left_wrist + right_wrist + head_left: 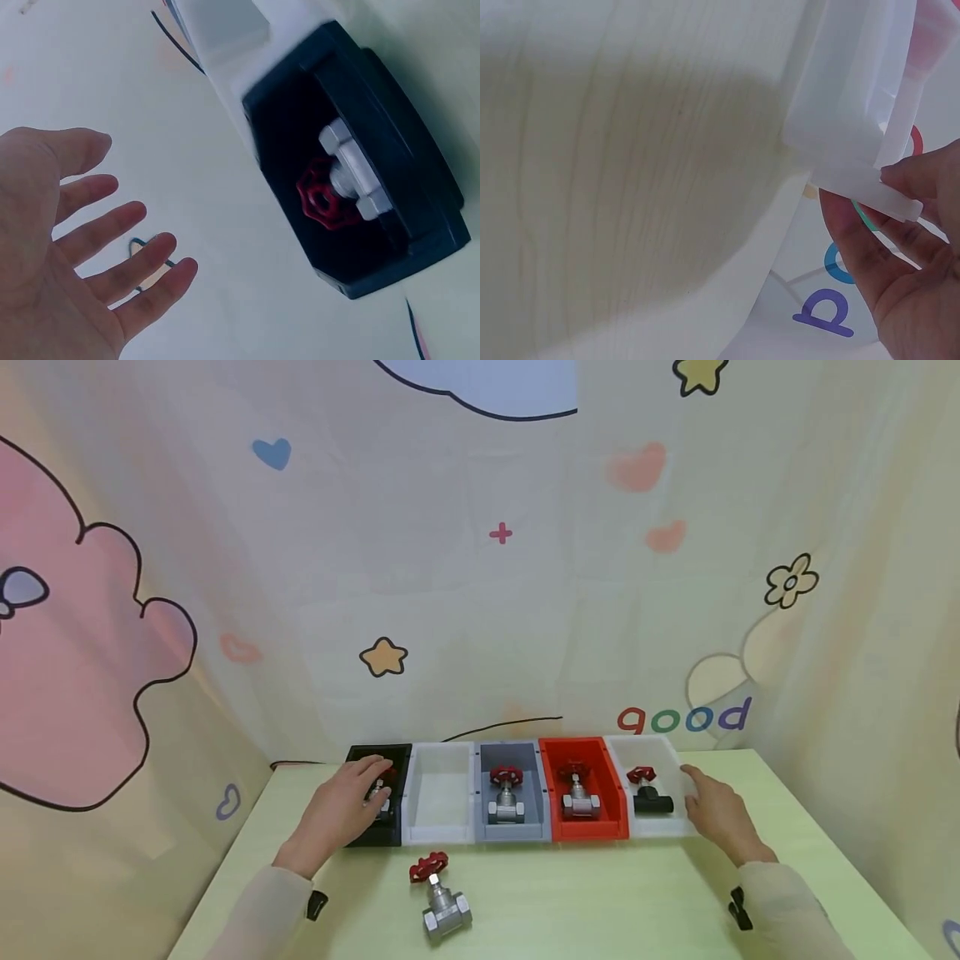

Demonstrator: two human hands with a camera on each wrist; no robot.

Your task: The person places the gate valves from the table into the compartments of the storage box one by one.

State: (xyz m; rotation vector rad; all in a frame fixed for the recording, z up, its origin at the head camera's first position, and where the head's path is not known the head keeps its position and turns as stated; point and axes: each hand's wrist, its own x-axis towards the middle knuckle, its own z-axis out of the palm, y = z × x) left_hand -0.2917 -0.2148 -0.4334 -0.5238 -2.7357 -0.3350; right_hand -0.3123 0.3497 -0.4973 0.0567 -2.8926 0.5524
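My left hand (341,806) hovers over the black bin (420,142) at the row's left end, fingers spread and holding nothing in the left wrist view. Inside that bin lies a metal valve (352,172) with a red handwheel. At the other end, my right hand (720,810) pinches the rear edge of the white bin (840,90) between thumb and fingers. A valve with a black body (652,802) and red handwheel sits in this white bin. Nearer me on the table, a metal gate valve (446,910) with a red handwheel lies in front of the row.
Between the end bins stand a second white bin (441,835), a grey bin (513,832) holding a valve (506,810), and a red bin (591,830) holding another valve (579,803). All stand side by side on a pale wooden table (570,910), before a printed curtain (450,568).
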